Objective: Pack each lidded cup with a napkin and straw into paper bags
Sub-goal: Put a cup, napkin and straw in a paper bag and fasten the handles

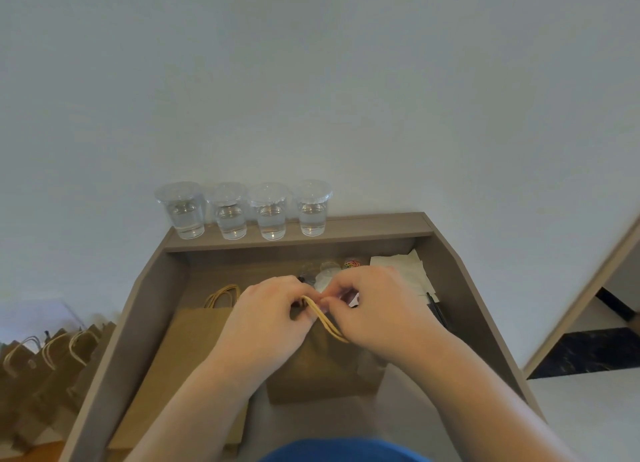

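Bag [311, 375] could tear at its handles [327, 324], which left hand [266, 319] and right hand [377, 309] both pinch, if yanked.

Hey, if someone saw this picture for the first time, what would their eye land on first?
First the centre, where the left hand and right hand pinch the twine handles of a brown paper bag on the desk. Next come the four clear lidded cups of water lined up on the ledge against the wall, then the row of bags at the far left.
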{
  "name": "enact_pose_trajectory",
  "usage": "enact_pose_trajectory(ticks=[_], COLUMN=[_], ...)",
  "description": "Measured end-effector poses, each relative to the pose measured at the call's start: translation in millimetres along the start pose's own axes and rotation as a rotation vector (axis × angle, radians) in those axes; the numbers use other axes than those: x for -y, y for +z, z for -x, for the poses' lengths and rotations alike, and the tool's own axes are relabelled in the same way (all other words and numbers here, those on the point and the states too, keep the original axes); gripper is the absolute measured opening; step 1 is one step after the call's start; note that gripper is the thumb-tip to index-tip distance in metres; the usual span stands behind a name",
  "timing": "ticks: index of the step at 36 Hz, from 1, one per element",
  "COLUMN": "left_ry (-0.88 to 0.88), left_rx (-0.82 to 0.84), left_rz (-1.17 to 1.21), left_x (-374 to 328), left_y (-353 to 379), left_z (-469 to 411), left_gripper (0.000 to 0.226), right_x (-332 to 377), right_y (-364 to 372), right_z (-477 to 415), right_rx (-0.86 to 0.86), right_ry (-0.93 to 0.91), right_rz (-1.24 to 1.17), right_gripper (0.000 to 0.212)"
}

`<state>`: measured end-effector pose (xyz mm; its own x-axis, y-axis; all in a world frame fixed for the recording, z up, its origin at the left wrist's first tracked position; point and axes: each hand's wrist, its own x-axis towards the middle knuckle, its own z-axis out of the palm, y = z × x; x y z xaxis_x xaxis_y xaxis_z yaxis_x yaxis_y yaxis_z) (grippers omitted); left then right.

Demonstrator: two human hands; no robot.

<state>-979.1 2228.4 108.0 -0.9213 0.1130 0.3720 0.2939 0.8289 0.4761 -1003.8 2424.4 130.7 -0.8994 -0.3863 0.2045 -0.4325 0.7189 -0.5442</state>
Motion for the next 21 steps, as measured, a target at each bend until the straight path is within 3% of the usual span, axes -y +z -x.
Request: enact_pose_trajectory(ticks=[21], left_ry=[0.021], left_rx=[-0.012], left_rz=[-0.026], left_x=[1.7], left_y=[3.0], left_z=[-3.3], left_gripper=[0.017], right_x=[-0.7], right_y=[2.9], right_z=[-5.7], right_rx=[0.015], right_ry=[-0.001], right_rz=[0.086], right_gripper=[0.013])
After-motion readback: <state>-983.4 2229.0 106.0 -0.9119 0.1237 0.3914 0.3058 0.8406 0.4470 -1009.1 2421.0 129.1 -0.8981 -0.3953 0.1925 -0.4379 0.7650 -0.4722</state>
